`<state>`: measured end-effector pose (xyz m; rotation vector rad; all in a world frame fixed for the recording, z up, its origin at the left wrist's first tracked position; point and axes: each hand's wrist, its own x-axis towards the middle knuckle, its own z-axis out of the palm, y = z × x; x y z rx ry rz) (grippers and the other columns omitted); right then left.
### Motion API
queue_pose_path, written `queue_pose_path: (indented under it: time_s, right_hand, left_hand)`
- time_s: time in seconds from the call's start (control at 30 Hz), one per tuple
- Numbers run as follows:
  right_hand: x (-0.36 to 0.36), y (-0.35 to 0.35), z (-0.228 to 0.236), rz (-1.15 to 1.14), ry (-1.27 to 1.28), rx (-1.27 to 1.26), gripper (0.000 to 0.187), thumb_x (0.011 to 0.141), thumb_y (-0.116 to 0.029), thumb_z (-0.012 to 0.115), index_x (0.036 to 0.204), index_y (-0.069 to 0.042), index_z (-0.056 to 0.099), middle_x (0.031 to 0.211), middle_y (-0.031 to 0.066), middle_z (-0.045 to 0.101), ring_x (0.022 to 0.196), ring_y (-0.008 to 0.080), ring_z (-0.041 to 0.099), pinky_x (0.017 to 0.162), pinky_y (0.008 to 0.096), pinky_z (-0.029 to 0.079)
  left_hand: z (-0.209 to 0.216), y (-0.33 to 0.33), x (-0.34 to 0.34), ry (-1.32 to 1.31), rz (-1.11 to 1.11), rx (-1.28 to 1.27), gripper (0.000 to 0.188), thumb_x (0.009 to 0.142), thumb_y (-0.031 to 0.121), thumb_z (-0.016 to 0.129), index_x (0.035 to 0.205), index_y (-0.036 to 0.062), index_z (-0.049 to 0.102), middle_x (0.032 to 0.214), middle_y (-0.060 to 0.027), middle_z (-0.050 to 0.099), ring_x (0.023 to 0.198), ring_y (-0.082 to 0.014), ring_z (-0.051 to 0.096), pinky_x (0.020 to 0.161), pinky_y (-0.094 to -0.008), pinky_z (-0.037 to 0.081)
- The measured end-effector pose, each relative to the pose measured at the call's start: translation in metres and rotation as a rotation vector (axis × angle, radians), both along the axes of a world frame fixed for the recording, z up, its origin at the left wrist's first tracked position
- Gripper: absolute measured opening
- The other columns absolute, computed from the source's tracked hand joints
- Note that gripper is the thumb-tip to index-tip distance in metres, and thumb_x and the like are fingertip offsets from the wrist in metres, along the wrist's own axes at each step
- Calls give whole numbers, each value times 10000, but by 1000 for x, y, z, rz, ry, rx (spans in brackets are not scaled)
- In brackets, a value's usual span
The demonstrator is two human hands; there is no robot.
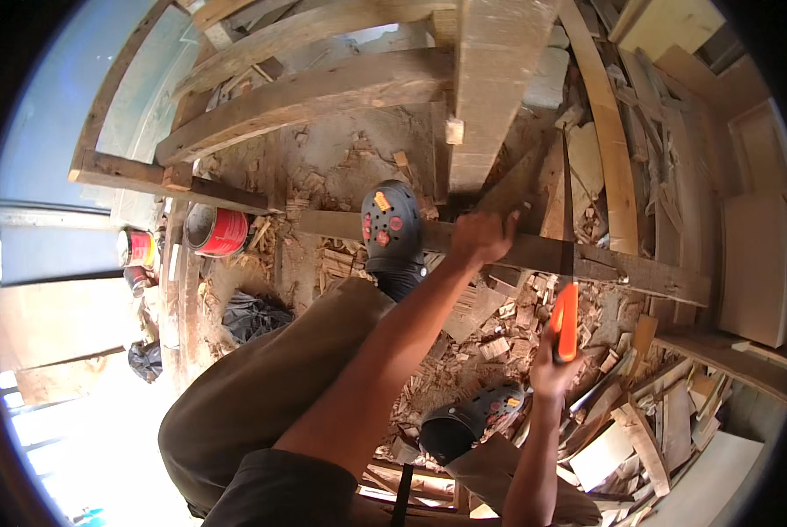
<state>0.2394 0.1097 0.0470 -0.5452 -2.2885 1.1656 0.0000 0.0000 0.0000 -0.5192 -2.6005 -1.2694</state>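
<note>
the work in hand looks like cutting a long board (643,275) with a handsaw (566,327). the board lies crosswise over the littered ground, in front of the person, with wood chips (499,348) on its near side and a thick beam (499,79) rising beyond it. the right hand (551,364) is closed round the saw's orange handle, and the dark blade (569,202) points away from the person, crossing the board to the right of the left hand (484,235). that left hand rests at the board, seemingly bearing down on it; whether its fingers curl under the edge, i cannot tell. 1 dark clog (393,224) is planted over the board left of that hand, so the wood seems held at 2 places, both on the same side of the blade. the other clog (496,406) is down among the chips.

the step appears to be the sawing itself, though whether the teeth sit in a groove is too small to make out. the next move would call for straight, even strokes, with foot and left hand steady and the fingers clear of the blade; the board could shift or pinch the blade if that hold slackens.
</note>
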Motion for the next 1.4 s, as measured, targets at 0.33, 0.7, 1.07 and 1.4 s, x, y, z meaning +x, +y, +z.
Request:
queue_pose_path:
  time_s: [0.33, 0.7, 1.07, 1.4]
  right_hand:
    - [98, -138, -8, -119, -313, -409, 119, 853, -54, 618, 870, 22, 528, 740, 82, 428, 648, 232, 470, 610, 362, 392]
    - [205, -159, 20, -62, -420, -313, 201, 821, -93, 656, 956, 51, 614, 794, 127, 627, 707, 171, 637, 648, 287, 481]
    - [254, -177, 60, 125, -347, -118, 301, 830, -103, 692, 1112, -18, 631, 863, 83, 702, 678, 176, 679, 620, 293, 554]
    - [206, -161, 27, 128, -402, -57, 68, 853, -75, 624, 849, -13, 652, 653, 74, 623, 558, 149, 617, 520, 304, 492]
  left_hand:
    - [-16, -143, 83, -304, -74, -479, 672, 1003, 487, 371, 673, -4, 690, 674, -259, 651, 696, -430, 682, 690, -534, 548]
    - [-21, -133, 81, -272, -60, -509, 646, 989, 477, 423, 641, -4, 679, 636, -254, 641, 638, -424, 668, 629, -524, 539]
    - [-12, -138, 77, -376, -72, -595, 685, 999, 499, 380, 676, -8, 707, 719, -259, 668, 733, -426, 685, 716, -516, 549]
    - [-20, -143, 80, -274, -12, -522, 656, 992, 480, 406, 667, -12, 695, 693, -263, 658, 706, -435, 678, 700, -523, 552]
